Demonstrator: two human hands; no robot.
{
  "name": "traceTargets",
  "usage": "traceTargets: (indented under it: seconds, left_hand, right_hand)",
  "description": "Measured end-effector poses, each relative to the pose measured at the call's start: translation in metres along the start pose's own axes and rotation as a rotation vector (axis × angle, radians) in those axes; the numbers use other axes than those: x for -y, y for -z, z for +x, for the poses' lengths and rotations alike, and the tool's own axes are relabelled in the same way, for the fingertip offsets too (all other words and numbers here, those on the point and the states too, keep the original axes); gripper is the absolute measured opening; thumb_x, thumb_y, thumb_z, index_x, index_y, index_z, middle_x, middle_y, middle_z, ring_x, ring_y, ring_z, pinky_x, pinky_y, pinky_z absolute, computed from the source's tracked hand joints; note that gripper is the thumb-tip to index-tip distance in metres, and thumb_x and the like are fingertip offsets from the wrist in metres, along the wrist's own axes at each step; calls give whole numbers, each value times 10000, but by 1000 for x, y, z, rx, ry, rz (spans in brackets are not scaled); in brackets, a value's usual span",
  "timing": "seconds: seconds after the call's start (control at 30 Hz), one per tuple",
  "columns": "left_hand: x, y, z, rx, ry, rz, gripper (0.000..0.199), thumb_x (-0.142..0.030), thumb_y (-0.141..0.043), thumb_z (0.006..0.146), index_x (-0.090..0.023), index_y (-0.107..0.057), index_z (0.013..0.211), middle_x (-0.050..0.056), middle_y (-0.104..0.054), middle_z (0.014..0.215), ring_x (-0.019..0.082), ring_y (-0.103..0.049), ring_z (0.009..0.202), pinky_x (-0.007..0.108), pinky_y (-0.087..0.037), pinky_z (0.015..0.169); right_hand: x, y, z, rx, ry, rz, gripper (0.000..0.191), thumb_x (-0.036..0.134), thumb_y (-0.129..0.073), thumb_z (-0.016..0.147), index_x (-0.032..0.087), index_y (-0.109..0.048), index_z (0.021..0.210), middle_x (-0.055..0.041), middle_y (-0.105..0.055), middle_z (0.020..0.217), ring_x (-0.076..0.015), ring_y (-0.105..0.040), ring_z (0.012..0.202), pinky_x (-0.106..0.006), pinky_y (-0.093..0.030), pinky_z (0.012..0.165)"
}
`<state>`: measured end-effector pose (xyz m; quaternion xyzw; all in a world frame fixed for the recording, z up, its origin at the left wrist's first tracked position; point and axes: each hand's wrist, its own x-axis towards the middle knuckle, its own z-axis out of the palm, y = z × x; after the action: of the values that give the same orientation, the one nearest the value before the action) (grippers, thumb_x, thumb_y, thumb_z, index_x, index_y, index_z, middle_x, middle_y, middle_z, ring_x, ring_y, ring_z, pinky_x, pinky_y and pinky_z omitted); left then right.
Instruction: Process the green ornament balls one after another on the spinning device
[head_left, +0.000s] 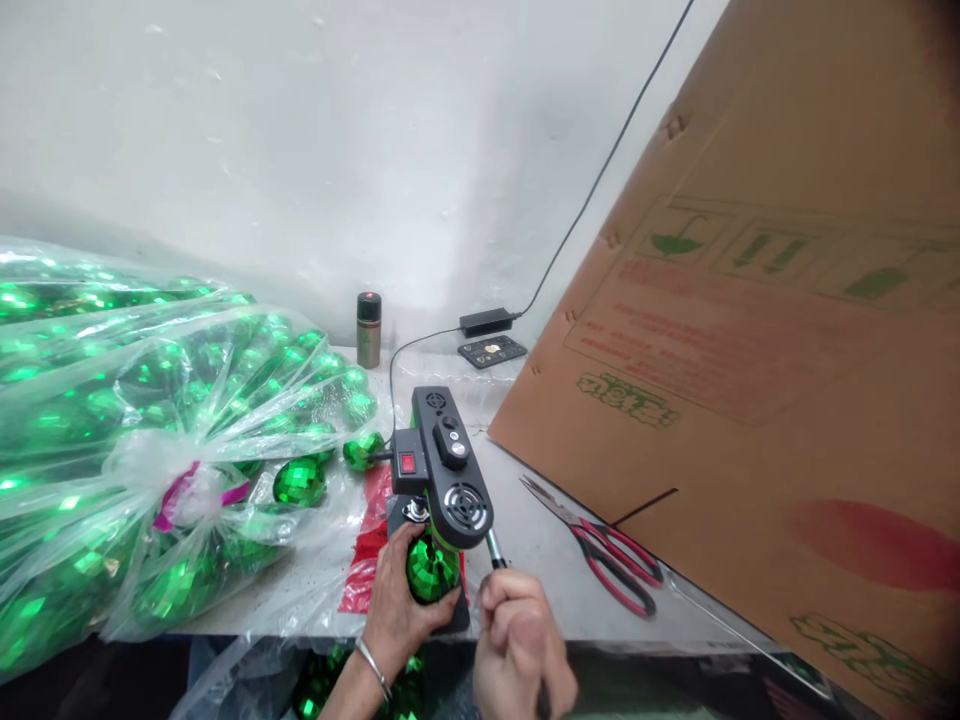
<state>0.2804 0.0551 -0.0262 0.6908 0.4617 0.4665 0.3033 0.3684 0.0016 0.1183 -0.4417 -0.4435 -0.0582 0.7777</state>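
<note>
A shiny green faceted bauble (pixel 433 572) sits under the front end of a black bench machine (pixel 448 470) with round vents and a red switch. Wrapped around its left and lower sides, the fingers of my left hand (pixel 391 592) hold it there. My right hand (pixel 523 635) is closed in a fist on the metal lever (pixel 493 550) of the machine, its grip mostly hidden by the fingers. Red plastic (pixel 369 560) lies beneath the machine. Close by on the left are two loose green baubles, one (pixel 300 482) lying near the bag.
Clear plastic bags (pixel 161 400) full of green baubles fill the left side. Red-handled scissors (pixel 600 550) lie to the right, before a large cardboard box (pixel 750 350). A metal flask (pixel 368 330), a power adapter (pixel 486 321) and a phone (pixel 492 351) are by the wall.
</note>
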Motion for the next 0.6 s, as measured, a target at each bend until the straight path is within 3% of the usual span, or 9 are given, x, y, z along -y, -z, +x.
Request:
traceTargets:
  seconds: [0.2, 0.33, 0.5, 0.6]
  left_hand:
    - [2, -2, 0, -11, 8, -16, 745, -358, -917, 703, -191, -735, 1406, 195, -874, 1342, 442, -861, 1231, 674, -725, 1076]
    - [3, -3, -2, -14, 37, -25, 760, -387, -920, 692, -190, -740, 1404, 204, -869, 1345, 453, -852, 1246, 695, -708, 1095]
    - [3, -1, 3, 21, 53, -30, 749, -370, -908, 711, -188, -728, 1414, 197, -861, 1345, 447, -848, 1250, 707, -696, 1114]
    - [6, 2, 3, 35, 21, -24, 762, -334, -923, 735, -188, -700, 1449, 195, -853, 1363, 435, -853, 1260, 682, -710, 1112]
  right_hand:
    - [-15, 1, -18, -29, 31, -31, 551, 267, -474, 1244, 239, -503, 695, 29, -587, 688, -124, -551, 555, -271, -459, 561]
    - [-24, 12, -19, 56, 98, -51, 592, 391, -562, 1229, 232, -582, 659, 5, -681, 691, -153, -630, 564, -333, -546, 645]
    - [7, 5, 18, 60, -13, -23, 507, 228, -529, 1221, 233, -535, 714, 17, -629, 699, -118, -590, 573, -257, -418, 531]
    - [31, -9, 49, 78, -75, -2, 566, 276, -578, 1228, 230, -504, 669, 44, -510, 616, -116, -600, 604, -247, -414, 563]
